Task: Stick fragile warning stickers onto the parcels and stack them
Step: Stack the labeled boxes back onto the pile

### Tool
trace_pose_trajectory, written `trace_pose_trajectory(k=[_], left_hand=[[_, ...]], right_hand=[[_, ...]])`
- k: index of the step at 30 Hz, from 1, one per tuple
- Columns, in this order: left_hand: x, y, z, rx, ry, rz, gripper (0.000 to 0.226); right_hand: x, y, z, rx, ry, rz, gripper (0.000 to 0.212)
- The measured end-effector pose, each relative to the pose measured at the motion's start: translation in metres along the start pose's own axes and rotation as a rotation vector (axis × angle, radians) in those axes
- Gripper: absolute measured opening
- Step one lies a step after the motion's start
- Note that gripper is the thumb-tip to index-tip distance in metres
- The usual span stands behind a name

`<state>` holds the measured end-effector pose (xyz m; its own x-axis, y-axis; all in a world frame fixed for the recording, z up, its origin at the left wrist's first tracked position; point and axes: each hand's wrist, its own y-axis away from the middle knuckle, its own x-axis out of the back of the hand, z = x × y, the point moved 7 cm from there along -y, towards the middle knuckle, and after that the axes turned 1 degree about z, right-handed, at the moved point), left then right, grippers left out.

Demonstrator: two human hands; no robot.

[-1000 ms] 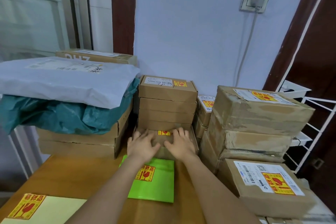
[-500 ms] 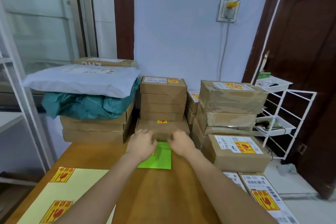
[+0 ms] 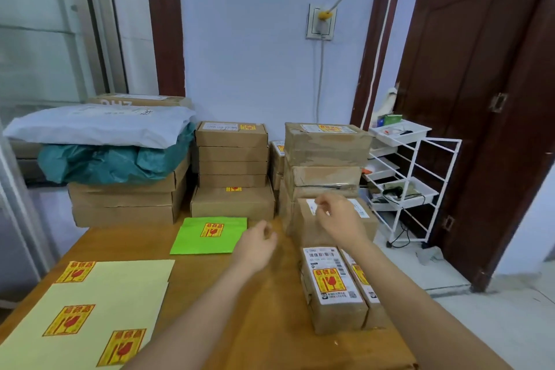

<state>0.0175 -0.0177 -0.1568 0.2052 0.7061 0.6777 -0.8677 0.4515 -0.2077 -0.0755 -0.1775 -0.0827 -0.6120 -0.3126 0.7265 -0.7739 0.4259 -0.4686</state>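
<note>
A pale yellow backing sheet [image 3: 126, 294] with three red-and-yellow fragile stickers lies at the table's near left. A flat green parcel [image 3: 192, 239] bearing a sticker lies mid-table in front of a brown box [image 3: 232, 204] under a stack of boxes [image 3: 232, 156]. My left hand [image 3: 256, 245] hovers over the wood with loosely curled fingers, holding nothing. My right hand [image 3: 339, 218] hangs above a brown box [image 3: 306, 225] at the right, fingers loosely bent and empty. Two stickered small boxes [image 3: 333, 288] sit near right.
Left of the stack stand wide cartons [image 3: 126, 201] topped by a teal bag [image 3: 114, 162] and a white mailer [image 3: 102, 126]. Taller taped boxes [image 3: 327, 150] rise at back right. A white wire rack [image 3: 417, 177] and dark door [image 3: 480, 84] stand right of the wooden table [image 3: 270, 324].
Both hands have let go of the brown box under the stack and drawn back. The left hand now hovers over the table, the right over the box at the right. The view has pulled back.
</note>
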Motion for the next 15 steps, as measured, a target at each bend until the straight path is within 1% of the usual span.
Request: trace_pose_trajectory(k=[2, 4, 7, 10, 12, 15], left_hand=[[-0.013, 0.009, 0.007, 0.014, 0.054, -0.029, 0.031], [-0.023, 0.019, 0.014, 0.023, 0.084, -0.062, 0.037], [-0.036, 0.028, 0.022, 0.037, 0.096, -0.122, 0.043], [-0.042, 0.029, 0.023, 0.043, 0.086, -0.136, 0.048], [-0.042, 0.027, 0.024, 0.046, 0.107, -0.134, 0.051], [-0.044, 0.023, 0.035, 0.004, 0.175, -0.179, 0.058]], right_hand=[[0.013, 0.009, 0.029, -0.076, 0.057, 0.053, 0.027], [0.023, 0.020, 0.053, -0.166, 0.078, 0.060, 0.037], [0.029, 0.037, 0.087, -0.331, 0.044, 0.024, 0.050], [0.031, 0.044, 0.108, -0.417, -0.031, 0.070, 0.062], [0.029, 0.042, 0.114, -0.452, -0.125, 0.083, 0.064], [0.023, 0.040, 0.117, -0.488, -0.244, 0.066, 0.055]])
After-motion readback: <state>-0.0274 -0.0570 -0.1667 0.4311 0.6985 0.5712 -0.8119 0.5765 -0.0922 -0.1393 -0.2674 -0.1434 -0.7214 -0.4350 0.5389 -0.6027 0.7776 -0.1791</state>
